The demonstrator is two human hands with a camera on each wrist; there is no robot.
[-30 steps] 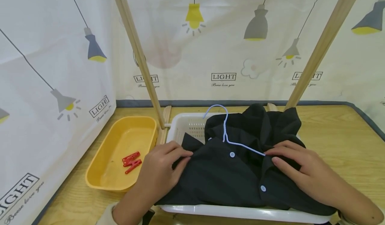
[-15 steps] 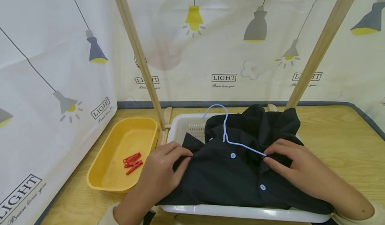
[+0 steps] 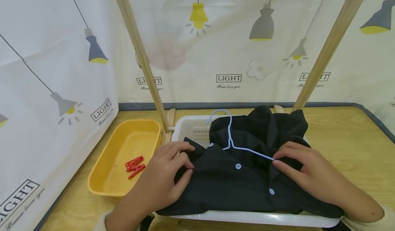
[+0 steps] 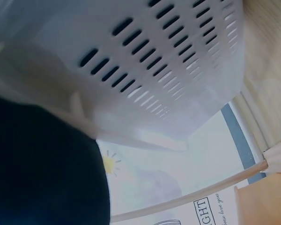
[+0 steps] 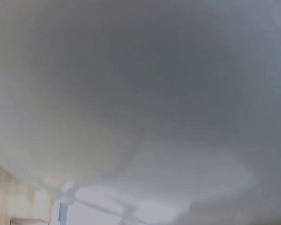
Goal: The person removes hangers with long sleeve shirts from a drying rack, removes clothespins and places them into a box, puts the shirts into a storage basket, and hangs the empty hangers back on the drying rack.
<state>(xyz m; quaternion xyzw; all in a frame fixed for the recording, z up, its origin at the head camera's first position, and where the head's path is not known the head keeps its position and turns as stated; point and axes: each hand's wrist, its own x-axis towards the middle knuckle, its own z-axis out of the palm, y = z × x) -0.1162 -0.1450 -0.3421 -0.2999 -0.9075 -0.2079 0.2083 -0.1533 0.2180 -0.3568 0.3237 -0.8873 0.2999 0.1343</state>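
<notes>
A black shirt [image 3: 228,186] with pale blue buttons lies bunched over a white basket [image 3: 256,218]. From its neck opening rises the hook of a light blue clothes hanger [image 3: 229,131], one arm of which slants down to the right. My right hand [image 3: 311,172] pinches the shirt's edge and the hanger's arm between thumb and forefinger. At the shirt's left side, my left hand [image 3: 169,172] has its forefinger raised while thumb and middle finger come close together on the cloth. In the left wrist view the shirt [image 4: 42,168] hangs beside the slotted basket wall [image 4: 164,51]; the right wrist view is mostly blurred.
A yellow tray [image 3: 105,169] holding red clothespins [image 3: 135,166] stands left of the basket on the wooden table [image 3: 345,138]. Two slanting wooden poles, left [image 3: 139,49] and right [image 3: 333,46], rise behind. A printed curtain [image 3: 229,52] closes off the back and left side.
The left fingers have spread and shifted slightly left. The shirt front has slid down a little, showing more of the hanger below its hook. The right hand has tightened its pinch beside the hanger's arm.
</notes>
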